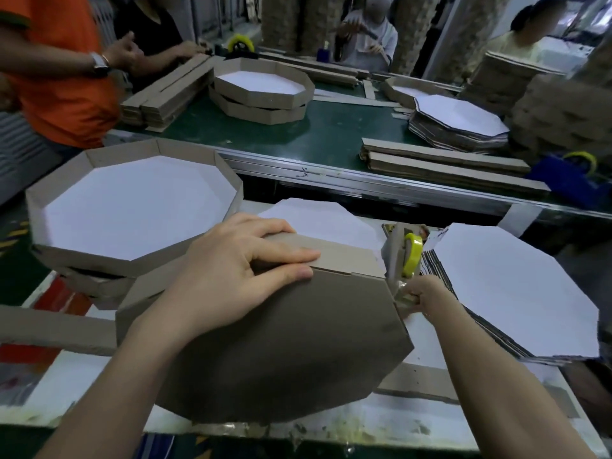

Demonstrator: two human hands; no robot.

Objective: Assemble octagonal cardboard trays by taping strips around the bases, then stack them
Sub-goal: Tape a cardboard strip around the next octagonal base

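Observation:
A brown octagonal base [281,346] lies underside up on the white worktable in front of me. A cardboard strip [344,260] runs along its far edge. My left hand [238,270] presses on the strip and the base's far edge, fingers stretched flat. My right hand [420,296] pinches the end of clear tape at the base's right corner, just below the tape dispenser [402,253] with its yellow roll. A stack of finished trays [132,207] with white insides stands to the left. A pile of flat white octagons [516,289] lies to the right.
Another white octagon [318,220] lies behind the base. A loose strip [56,329] lies at the left. Across the green conveyor [324,134] are more trays [261,91], strip bundles [447,164], an octagon pile [460,120], a blue dispenser [569,177] and other people working.

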